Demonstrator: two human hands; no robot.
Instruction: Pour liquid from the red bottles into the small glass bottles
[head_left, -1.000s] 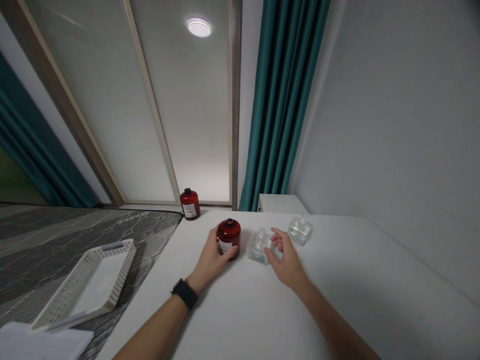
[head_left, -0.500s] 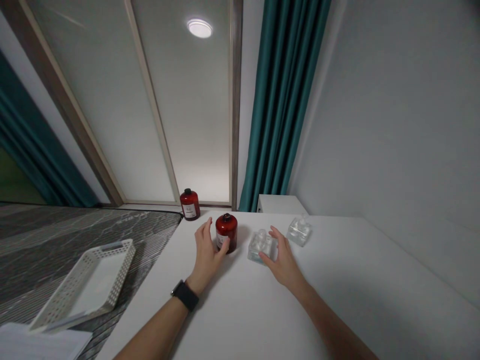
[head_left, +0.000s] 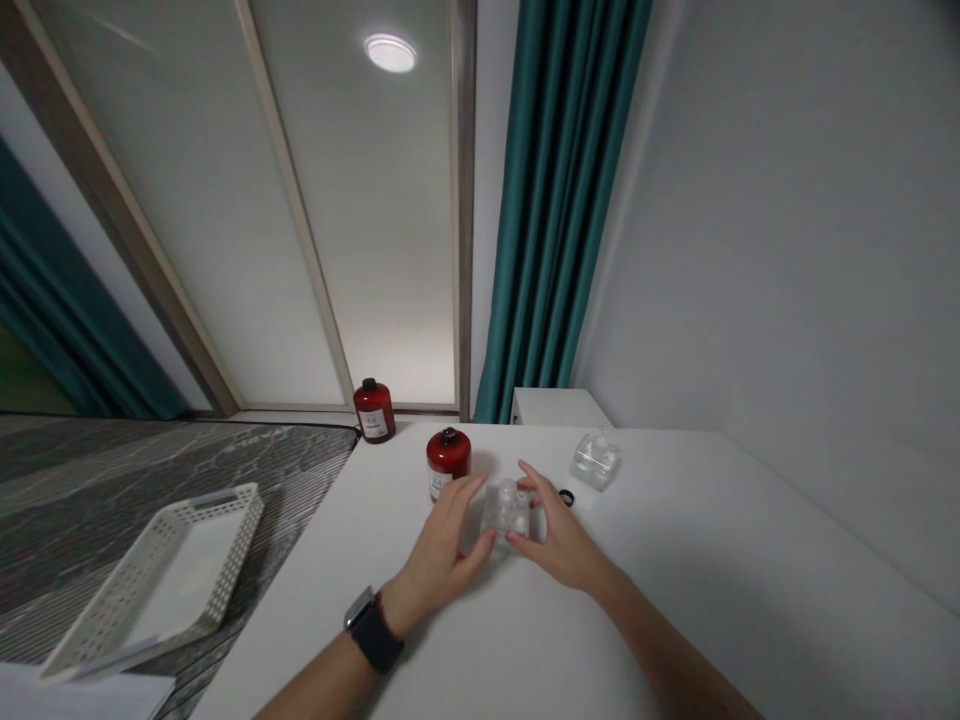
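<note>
A clear square glass bottle (head_left: 504, 512) with a rounded top sits on the white table between my two hands. My right hand (head_left: 559, 535) grips its right side, thumb at the front and fingers behind. From the left, my left hand (head_left: 446, 555), with a dark watch on the wrist, curves its thumb and fingers against the bottle's other side. Just behind my left fingers stands a dark red bottle (head_left: 448, 455) with a white label, its lower part partly covered by them. A small black ring (head_left: 566, 497) lies beyond my right hand.
Another clear glass bottle (head_left: 596, 460) stands at the back right. A second red bottle (head_left: 374, 411) with a black cap is at the table's far left corner. Left of the white table (head_left: 480, 650), a white perforated basket (head_left: 161, 580) rests on a lower grey surface near paper sheets (head_left: 90, 692).
My left hand has left the red bottle and moved right to the glass bottle. My right hand and the glass bottle have shifted slightly left and nearer. The black ring has come into view.
</note>
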